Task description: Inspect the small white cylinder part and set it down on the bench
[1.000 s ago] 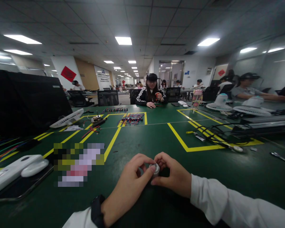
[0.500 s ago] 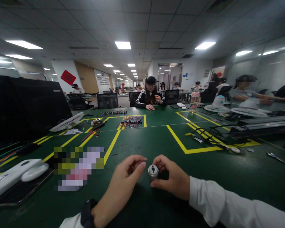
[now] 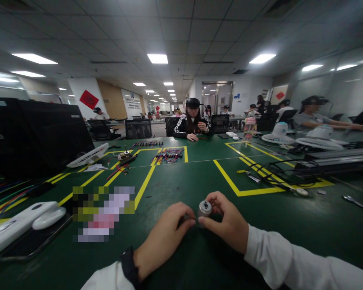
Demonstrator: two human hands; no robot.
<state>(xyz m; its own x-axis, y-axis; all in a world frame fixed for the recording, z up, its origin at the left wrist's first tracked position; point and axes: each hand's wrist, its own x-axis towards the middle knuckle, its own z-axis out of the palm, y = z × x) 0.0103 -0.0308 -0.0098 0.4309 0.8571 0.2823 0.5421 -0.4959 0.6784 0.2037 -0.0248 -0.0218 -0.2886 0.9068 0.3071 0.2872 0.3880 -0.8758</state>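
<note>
A small silver cylindrical motor (image 3: 205, 208) stands upright over the green tabletop, its round end with a dark centre facing up. My right hand (image 3: 226, 217) grips it from the right, thumb in front and fingers behind. Just left of the motor is my left hand (image 3: 172, 225), thumb and fingertips drawn together in a pinch. Whatever lies between those fingertips, if anything, is too small or hidden to make out. I cannot tell whether they touch the motor's side.
A white power strip (image 3: 21, 225) and a dark phone (image 3: 36, 237) lie at the left. Bundled wires (image 3: 169, 154) sit farther back. Black cables (image 3: 269, 177), metal rails (image 3: 335, 161) and a wrench (image 3: 358, 203) are on the right. A co-worker (image 3: 192, 123) sits opposite.
The motor and my right hand have shifted slightly right and away from me. My left hand has followed to the right, and its thumb and fingertips have come closer together.
</note>
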